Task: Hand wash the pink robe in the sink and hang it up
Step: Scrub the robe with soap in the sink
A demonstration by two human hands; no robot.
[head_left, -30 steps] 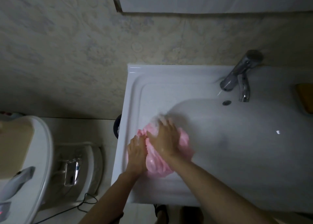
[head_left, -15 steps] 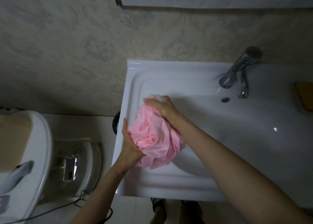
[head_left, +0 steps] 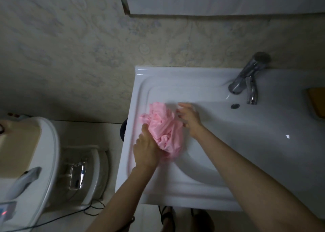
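Note:
The pink robe (head_left: pixel 164 128) is a crumpled wet bundle at the left side of the white sink (head_left: pixel 202 189), partly over the basin's edge. My left hand (head_left: pixel 146 149) presses against its lower left side with fingers wrapped on the cloth. My right hand (head_left: pixel 189 116) touches the bundle's right side with its fingers spread and slightly blurred. The lower part of the robe is hidden behind my left hand.
A chrome faucet (head_left: pixel 249 77) stands at the sink's back right, with the overflow hole (head_left: pixel 235 106) below it. A yellow soap or sponge (head_left: pixel 317 100) lies at the far right. A white toilet (head_left: pixel 28 161) stands left, cables on the floor.
The bundle was pressed low in the sink, then lifted between both hands. My right hand has now slid from its top to its right side and spread its fingers.

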